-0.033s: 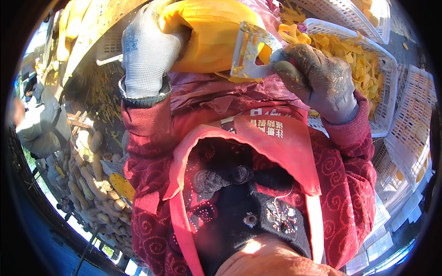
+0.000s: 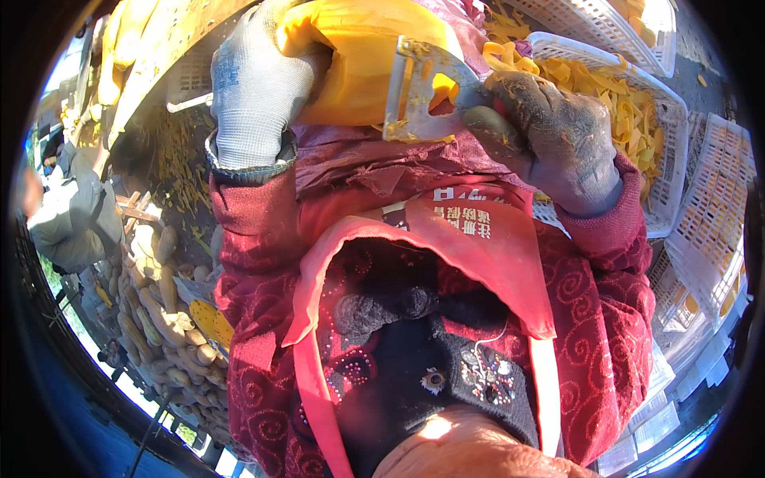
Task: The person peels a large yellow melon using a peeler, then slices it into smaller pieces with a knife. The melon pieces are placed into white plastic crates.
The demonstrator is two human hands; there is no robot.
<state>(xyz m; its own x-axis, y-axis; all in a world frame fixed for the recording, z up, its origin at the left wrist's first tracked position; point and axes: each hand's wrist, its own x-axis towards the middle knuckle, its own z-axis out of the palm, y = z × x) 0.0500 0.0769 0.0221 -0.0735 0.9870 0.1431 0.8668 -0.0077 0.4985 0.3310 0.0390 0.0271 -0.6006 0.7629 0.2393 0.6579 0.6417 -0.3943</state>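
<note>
My left hand (image 2: 255, 84), in a pale grey knit glove, grips the left end of a peeled orange squash (image 2: 351, 64), held crosswise over my lap on crumpled pink sacking (image 2: 374, 155). In my right hand (image 2: 550, 131), gloved in stained grey, is the handle of a wide metal peeler (image 2: 410, 92). Its frame lies against the squash's right part, with bits of orange peel stuck on it. The handle is mostly hidden by my fingers.
Right of me, a white basket (image 2: 673, 159) holds orange peel strips (image 2: 629, 119), with more crates (image 2: 709, 207) beside it. At left are a yellow board (image 2: 171, 32), a heap of squashes (image 2: 167, 319) and another person in grey clothing (image 2: 72, 223). Peel scraps litter the ground.
My right hand and the peeler have shifted slightly left along the squash. My left hand and the squash look almost unchanged.
</note>
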